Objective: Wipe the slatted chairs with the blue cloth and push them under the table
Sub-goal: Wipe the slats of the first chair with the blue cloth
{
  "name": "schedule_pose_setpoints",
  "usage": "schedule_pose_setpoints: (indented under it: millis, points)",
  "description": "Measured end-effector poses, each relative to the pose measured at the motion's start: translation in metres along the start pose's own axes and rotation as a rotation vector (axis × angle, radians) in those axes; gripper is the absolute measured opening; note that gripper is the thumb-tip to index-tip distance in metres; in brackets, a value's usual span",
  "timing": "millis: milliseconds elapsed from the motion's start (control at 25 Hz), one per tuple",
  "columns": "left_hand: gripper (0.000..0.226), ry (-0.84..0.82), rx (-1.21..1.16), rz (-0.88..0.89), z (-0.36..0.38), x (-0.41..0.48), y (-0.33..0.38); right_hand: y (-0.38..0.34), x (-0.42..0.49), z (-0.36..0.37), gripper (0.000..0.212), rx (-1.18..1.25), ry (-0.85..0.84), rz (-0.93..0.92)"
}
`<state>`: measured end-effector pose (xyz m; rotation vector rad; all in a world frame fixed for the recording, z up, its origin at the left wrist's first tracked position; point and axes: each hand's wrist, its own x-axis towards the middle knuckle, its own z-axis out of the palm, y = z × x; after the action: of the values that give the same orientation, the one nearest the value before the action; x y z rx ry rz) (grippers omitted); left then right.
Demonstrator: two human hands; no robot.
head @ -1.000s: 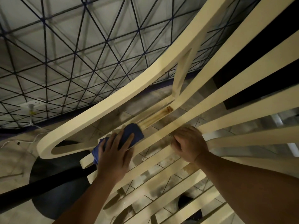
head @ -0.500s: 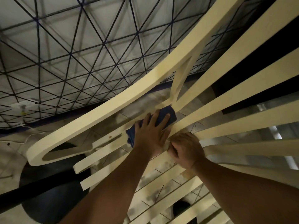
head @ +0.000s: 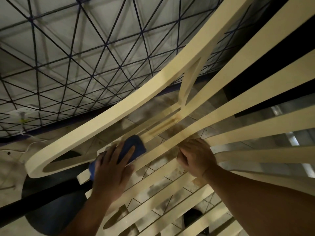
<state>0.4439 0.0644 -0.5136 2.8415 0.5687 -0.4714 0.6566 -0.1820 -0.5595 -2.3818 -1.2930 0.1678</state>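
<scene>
A cream slatted chair [head: 129, 106] fills the view, its curved armrest running from lower left to upper right. My left hand [head: 112, 169] lies flat on the blue cloth [head: 134, 147] and presses it onto a seat slat near the armrest's lower end. A brownish stained groove [head: 162, 126] shows on the slat just beyond the cloth. My right hand [head: 196, 155] grips a neighbouring slat where the seat slats meet the back slats.
A wall of pale panels crossed by dark diagonal lines [head: 76, 57] stands behind the chair. A white socket with a cable [head: 22, 116] sits low at the left. A dark round base [head: 51, 215] and tiled floor [head: 170, 178] show through the slats.
My left hand slid the cloth up the slat toward the armrest post, then back down to the left, uncovering the stained groove. My right hand kept its grip.
</scene>
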Motion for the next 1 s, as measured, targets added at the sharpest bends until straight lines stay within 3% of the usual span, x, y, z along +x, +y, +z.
schedule_pose_setpoints:
  millis: [200, 680, 1000]
  points:
    - [0.058, -0.068, -0.008, 0.038, -0.01, 0.003, -0.004, 0.0, 0.0, 0.0, 0.028, 0.0, 0.005, 0.002]
    - [0.054, 0.007, 0.013, 0.267, -0.014, 0.13, 0.107, 0.002, 0.001, 0.002, 0.031, -0.048, -0.082, 0.008]
    - [0.056, 0.045, 0.048, 0.252, -0.003, 0.105, 0.1, 0.001, 0.001, 0.0, 0.029, -0.059, -0.03, -0.023]
